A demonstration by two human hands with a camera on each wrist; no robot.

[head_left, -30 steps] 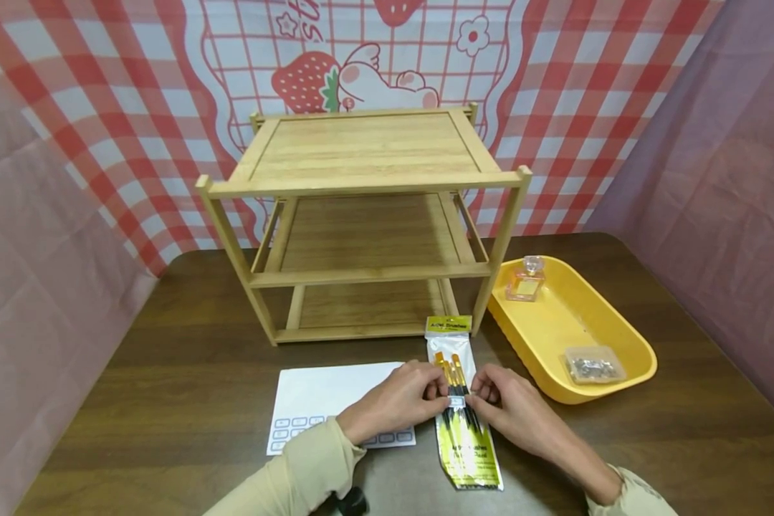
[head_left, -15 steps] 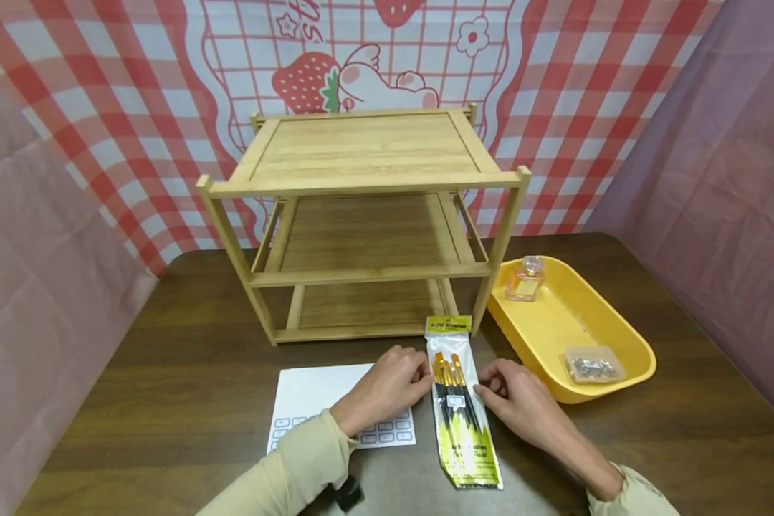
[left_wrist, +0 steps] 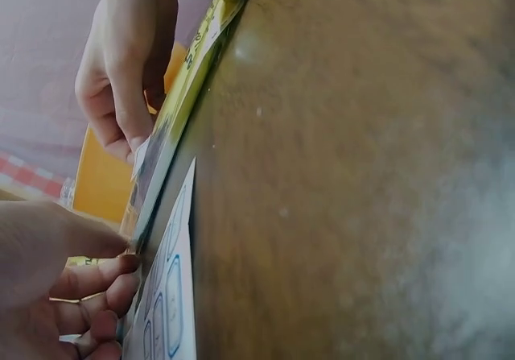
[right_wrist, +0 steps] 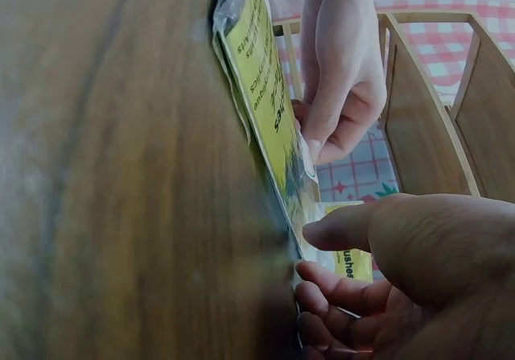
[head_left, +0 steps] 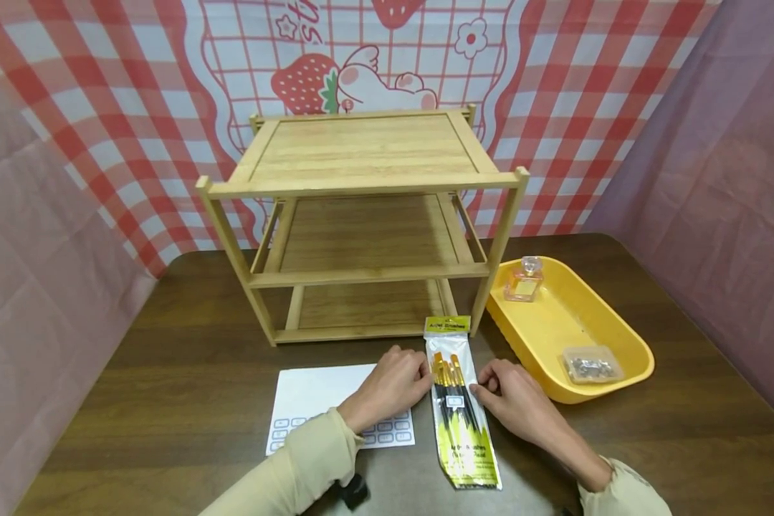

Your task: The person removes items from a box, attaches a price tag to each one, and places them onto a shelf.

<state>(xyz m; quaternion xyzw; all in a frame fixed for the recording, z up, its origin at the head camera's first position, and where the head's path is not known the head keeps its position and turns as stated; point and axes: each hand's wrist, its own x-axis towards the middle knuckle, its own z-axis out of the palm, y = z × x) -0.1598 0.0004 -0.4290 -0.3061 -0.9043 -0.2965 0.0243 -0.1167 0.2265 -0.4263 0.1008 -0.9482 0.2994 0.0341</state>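
A clear pack of orange-tipped paint brushes (head_left: 459, 408) with a yellow header lies flat on the brown table, a small white label on its middle. My left hand (head_left: 419, 378) has its curled fingers (left_wrist: 96, 291) at the pack's left edge, with the wrist resting on a white sticker sheet (head_left: 309, 401). My right hand (head_left: 484, 390) holds the right edge, thumb (right_wrist: 338, 229) over the pack (right_wrist: 261, 78) and fingers curled beside it. The pack looks flat on the table.
A three-tier wooden shelf (head_left: 361, 215) stands just behind the pack. To the right is a yellow tray (head_left: 626, 337) holding a perfume bottle (head_left: 524, 279) and a small clear box of metal bits (head_left: 590, 365). Pink cloth walls enclose the table.
One second ago both hands met over the middle of the pack at the white label. They have since drawn apart to the pack's left and right edges and stayed there.
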